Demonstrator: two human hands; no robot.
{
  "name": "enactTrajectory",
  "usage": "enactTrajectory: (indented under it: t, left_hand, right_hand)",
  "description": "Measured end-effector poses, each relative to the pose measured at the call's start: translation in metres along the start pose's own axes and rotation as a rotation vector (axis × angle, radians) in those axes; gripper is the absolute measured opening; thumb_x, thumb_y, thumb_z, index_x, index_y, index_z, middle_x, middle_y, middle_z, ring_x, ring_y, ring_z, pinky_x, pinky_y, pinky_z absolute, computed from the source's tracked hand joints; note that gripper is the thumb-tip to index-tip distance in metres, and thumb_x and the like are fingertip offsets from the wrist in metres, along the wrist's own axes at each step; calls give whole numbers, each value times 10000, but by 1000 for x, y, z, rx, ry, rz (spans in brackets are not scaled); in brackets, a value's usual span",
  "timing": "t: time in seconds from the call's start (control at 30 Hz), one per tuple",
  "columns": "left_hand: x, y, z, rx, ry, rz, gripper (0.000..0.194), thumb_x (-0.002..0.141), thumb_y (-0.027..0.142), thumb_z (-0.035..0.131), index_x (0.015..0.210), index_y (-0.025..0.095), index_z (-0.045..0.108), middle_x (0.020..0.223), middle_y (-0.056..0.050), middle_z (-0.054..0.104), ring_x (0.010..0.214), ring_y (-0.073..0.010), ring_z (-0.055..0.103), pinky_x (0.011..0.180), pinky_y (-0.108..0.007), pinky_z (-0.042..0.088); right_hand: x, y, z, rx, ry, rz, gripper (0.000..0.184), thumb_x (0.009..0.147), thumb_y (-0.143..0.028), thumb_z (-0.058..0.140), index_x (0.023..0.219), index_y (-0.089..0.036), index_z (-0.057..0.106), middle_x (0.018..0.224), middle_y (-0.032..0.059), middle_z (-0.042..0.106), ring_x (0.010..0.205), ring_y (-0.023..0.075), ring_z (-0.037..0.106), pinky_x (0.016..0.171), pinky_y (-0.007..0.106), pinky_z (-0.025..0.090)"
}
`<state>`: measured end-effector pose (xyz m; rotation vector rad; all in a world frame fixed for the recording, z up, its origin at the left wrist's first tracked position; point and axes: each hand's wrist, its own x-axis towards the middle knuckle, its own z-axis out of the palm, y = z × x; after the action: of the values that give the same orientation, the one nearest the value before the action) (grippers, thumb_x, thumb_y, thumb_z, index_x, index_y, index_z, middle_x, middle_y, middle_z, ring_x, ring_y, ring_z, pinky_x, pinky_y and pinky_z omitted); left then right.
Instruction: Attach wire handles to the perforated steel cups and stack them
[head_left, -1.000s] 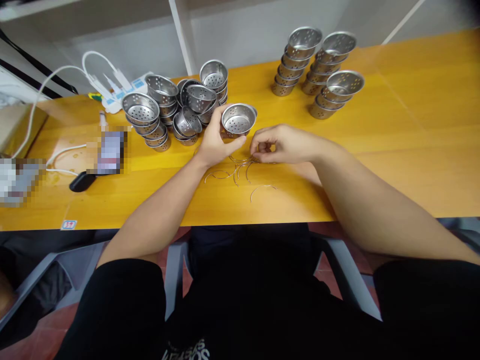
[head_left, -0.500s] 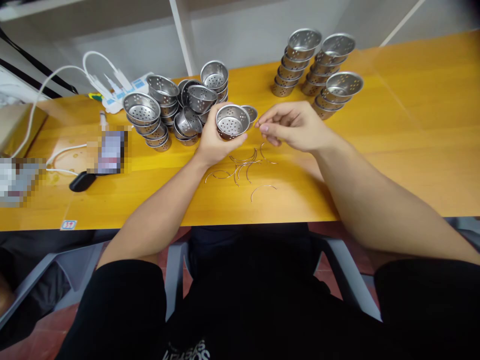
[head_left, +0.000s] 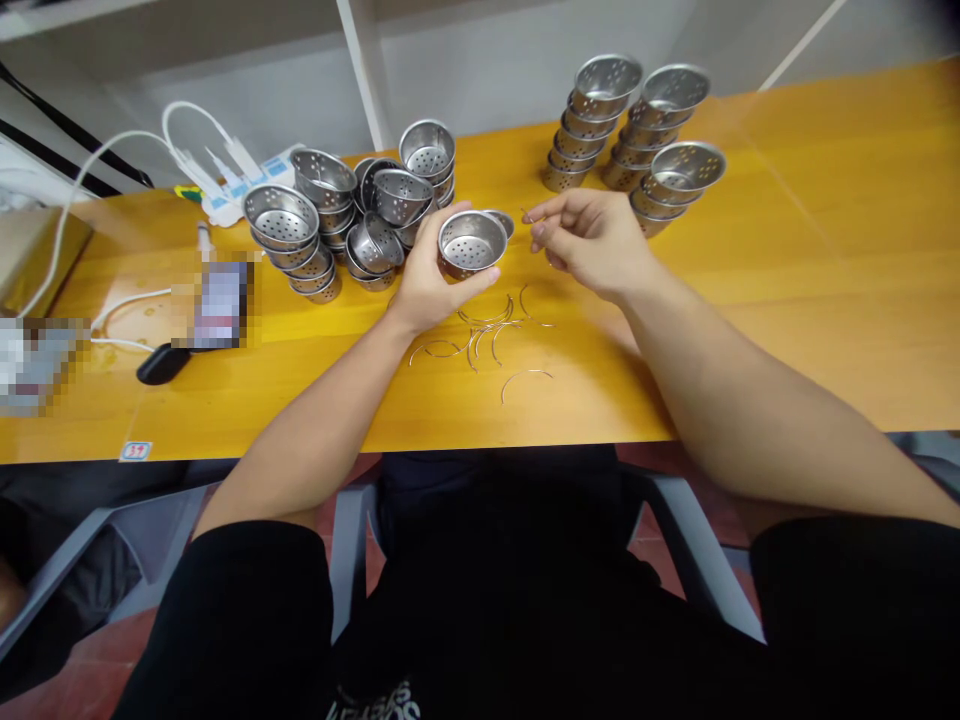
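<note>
My left hand (head_left: 431,285) holds a small perforated metal cup (head_left: 471,242) just above the desk (head_left: 787,300), its open mouth up and tipped a little toward me; my thumb lies along its near rim and my fingers wrap round its far side. My right hand (head_left: 596,240) is raised just beside the cup on its right, thumb and forefinger pressed together on a thin wire clip (head_left: 534,216) whose end points toward the cup without touching it. The other fingers of that hand are curled loosely.

Under and between my hands, toward the near edge of the desk, lies a loose scatter of curved wire clips (head_left: 487,335), one lying apart and nearer to me. Just behind my left hand, toward the far edge, is a jumbled heap of the same cups (head_left: 352,215), some stacked, some tipped on their sides. Farther right along the far edge stand neat stacks of cups (head_left: 637,140), three columns close together. At the far left corner sits a white power strip (head_left: 232,180) with white cables, and a black object (head_left: 161,365) lies near the left edge.
</note>
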<state>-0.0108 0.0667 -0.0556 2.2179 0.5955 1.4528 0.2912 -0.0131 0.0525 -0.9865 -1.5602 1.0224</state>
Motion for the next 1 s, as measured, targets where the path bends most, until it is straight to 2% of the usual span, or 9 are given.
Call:
enactTrajectory:
  t: [0.1, 0.23, 0.3, 0.4, 0.53, 0.63, 0.8, 0.9, 1.0]
  left_hand:
    - [1, 9, -5, 18, 22, -7, 1103, 882, 849, 1118, 1746, 398, 603, 1608, -91, 704, 1542, -370, 777, 1457, -676, 623]
    - [2, 17, -7, -6, 23, -49, 1034, 889, 815, 1133, 1664, 362, 619, 1502, -70, 724, 1447, -335, 795, 1409, -656, 653]
    - [2, 17, -6, -21, 16, -42, 1059, 903, 820, 1123, 1680, 349, 580, 1519, -71, 723, 1463, -335, 793, 1414, -659, 646]
    - [1, 15, -3, -28, -17, -33, 1093, 944, 817, 1095, 1748, 357, 516, 1591, -87, 714, 1543, -354, 776, 1454, -665, 618]
    - [3, 16, -1, -19, -45, -36, 1138, 958, 854, 1062, 1809, 368, 482, 1671, -118, 703, 1606, -381, 768, 1483, -676, 611]
    - [5, 20, -1, -8, -33, -44, 1095, 984, 862, 1026, 1797, 348, 503, 1679, -133, 714, 1607, -384, 788, 1484, -665, 628]
    - [8, 30, 0, -15, -18, -73, 931, 1115, 794, 892, 1834, 365, 484, 1702, -134, 705, 1646, -365, 789, 1482, -625, 644]
    - [9, 39, -2, -1, -34, -107, 1013, 1042, 837, 961, 1823, 372, 513, 1733, -149, 688, 1645, -378, 771, 1470, -627, 645]
    - [10, 46, -5, 9, -33, -124, 1006, 943, 882, 1043, 1699, 357, 638, 1624, -128, 720, 1549, -369, 778, 1460, -655, 633]
  right_hand:
    - [-1, -1, 2, 3, 3, -7, 474, 1017, -640, 1162, 1070, -312, 824, 877, 44, 820, 600, 159, 482, 520, 394, 464]
    - [-2, -2, 5, -7, 22, 12, 512, 1007, -636, 1177, 1041, -306, 788, 864, 51, 821, 602, 160, 510, 522, 392, 507]
    - [-2, -4, 5, -28, 25, 19, 529, 980, -668, 1183, 1025, -315, 791, 838, 46, 805, 591, 176, 522, 493, 394, 478]
    - [-3, -5, 5, -54, 6, 6, 605, 953, -829, 1146, 1034, -330, 815, 754, 20, 733, 578, 189, 499, 477, 407, 409]
    - [-5, -1, 4, -31, -24, -44, 686, 976, -992, 1052, 1096, -360, 813, 651, -45, 585, 604, 180, 363, 512, 428, 341]
    - [-4, 3, 2, 13, -36, -83, 642, 1023, -976, 1029, 1141, -387, 804, 650, -56, 561, 649, 196, 310, 545, 446, 311]
    - [0, 11, -2, 26, -43, -86, 593, 1060, -885, 1059, 1193, -359, 818, 700, -46, 620, 666, 201, 355, 596, 472, 317]
    - [1, 16, -4, 34, -43, -107, 602, 1057, -888, 1064, 1212, -359, 823, 713, -51, 636, 692, 200, 387, 624, 475, 353]
    - [-1, 16, -4, 61, -60, -100, 586, 1063, -898, 1052, 1209, -382, 816, 717, -39, 646, 736, 222, 410, 675, 489, 398]
